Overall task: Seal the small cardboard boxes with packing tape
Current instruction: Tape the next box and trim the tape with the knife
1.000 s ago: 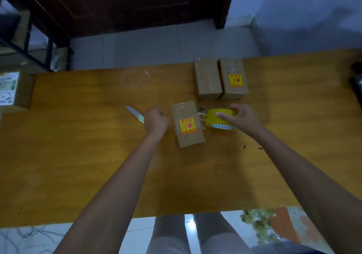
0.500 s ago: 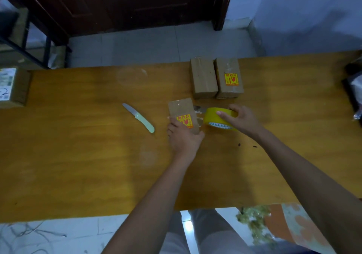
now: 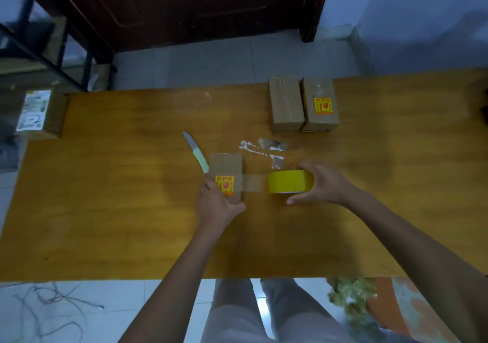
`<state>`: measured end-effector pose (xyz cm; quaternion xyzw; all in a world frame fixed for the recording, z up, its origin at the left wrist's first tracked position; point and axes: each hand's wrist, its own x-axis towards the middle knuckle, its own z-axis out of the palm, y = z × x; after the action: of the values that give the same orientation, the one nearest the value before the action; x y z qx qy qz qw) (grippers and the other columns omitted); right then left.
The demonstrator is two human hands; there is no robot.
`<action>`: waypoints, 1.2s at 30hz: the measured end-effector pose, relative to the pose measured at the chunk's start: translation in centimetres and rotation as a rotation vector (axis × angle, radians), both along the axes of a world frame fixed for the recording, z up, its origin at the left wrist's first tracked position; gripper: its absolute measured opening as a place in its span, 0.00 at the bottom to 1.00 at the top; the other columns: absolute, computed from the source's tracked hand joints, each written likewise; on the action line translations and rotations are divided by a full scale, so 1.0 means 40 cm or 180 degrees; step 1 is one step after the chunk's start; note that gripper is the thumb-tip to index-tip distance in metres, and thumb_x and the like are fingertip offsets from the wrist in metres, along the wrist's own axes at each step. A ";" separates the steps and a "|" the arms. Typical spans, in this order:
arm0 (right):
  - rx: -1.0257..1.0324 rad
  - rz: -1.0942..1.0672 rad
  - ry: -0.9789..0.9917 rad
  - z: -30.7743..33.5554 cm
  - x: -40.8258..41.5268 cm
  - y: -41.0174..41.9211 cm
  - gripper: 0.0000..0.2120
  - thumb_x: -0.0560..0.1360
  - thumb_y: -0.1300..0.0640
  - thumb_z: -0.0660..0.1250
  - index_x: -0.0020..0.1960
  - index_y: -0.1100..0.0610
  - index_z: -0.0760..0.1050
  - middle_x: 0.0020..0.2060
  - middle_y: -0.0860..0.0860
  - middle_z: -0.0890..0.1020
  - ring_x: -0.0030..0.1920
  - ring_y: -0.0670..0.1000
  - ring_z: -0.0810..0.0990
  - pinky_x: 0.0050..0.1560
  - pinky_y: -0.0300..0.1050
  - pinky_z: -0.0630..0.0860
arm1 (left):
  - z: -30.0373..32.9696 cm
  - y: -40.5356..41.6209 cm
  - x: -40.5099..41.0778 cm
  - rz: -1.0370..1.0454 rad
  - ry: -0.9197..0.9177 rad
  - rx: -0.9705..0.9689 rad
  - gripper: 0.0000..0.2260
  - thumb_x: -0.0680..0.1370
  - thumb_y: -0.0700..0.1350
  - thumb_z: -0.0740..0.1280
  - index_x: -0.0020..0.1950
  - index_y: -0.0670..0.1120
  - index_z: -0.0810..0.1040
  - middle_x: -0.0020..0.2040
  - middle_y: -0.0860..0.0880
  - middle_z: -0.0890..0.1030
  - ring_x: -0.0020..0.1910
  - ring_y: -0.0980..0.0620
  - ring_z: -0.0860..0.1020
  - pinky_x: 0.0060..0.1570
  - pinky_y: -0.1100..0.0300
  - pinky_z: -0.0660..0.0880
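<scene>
Yellow-and-red sticker (image 3: 224, 185) (writing unreadable) on box (image 3: 227, 163)

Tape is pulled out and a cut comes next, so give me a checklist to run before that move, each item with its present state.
1. Box held steady: ok. The left hand grips the near end of the small box.
2. Roll under control: ok. The right hand holds the yellow tape roll.
3. Tape strip spans from box to roll: ok.
4. Strip end stuck well to the box: cannot tell.
5. Knife within reach: ok, on the table touching the box's left side.
6. A hand free to cut: not ok, both are occupied.
</scene>
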<state>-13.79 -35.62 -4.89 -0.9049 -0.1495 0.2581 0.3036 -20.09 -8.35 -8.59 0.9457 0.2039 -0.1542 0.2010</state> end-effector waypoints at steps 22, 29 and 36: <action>-0.0402 -0.0204 -0.0300 -0.028 -0.037 0.024 0.27 0.69 0.57 0.76 0.61 0.53 0.64 0.52 0.52 0.77 0.48 0.52 0.77 0.41 0.45 0.73 | 0.096 0.018 0.040 0.0132 -0.1041 0.0335 0.28 0.77 0.57 0.63 0.67 0.36 0.68 0.62 0.38 0.74 0.62 0.38 0.72 0.59 0.44 0.70; -0.0518 -0.0074 -0.0504 -0.030 -0.040 0.024 0.27 0.69 0.57 0.75 0.62 0.53 0.65 0.59 0.52 0.74 0.51 0.55 0.78 0.42 0.50 0.75 | -0.020 -0.007 0.178 -0.0817 -0.0838 0.0690 0.17 0.84 0.47 0.52 0.55 0.40 0.77 0.54 0.42 0.79 0.57 0.42 0.73 0.59 0.50 0.66; -0.1225 0.0128 -0.1087 -0.020 -0.051 -0.027 0.27 0.65 0.57 0.76 0.61 0.55 0.71 0.54 0.53 0.76 0.46 0.60 0.79 0.34 0.47 0.71 | -0.068 0.000 0.180 -0.0847 -0.0750 0.0985 0.19 0.83 0.47 0.49 0.52 0.40 0.78 0.49 0.43 0.80 0.53 0.43 0.75 0.53 0.49 0.68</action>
<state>-15.82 -36.71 -5.70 -0.9733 -0.1647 0.1311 0.0911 -12.90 -8.37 -11.29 0.9952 0.0738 -0.0348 0.0539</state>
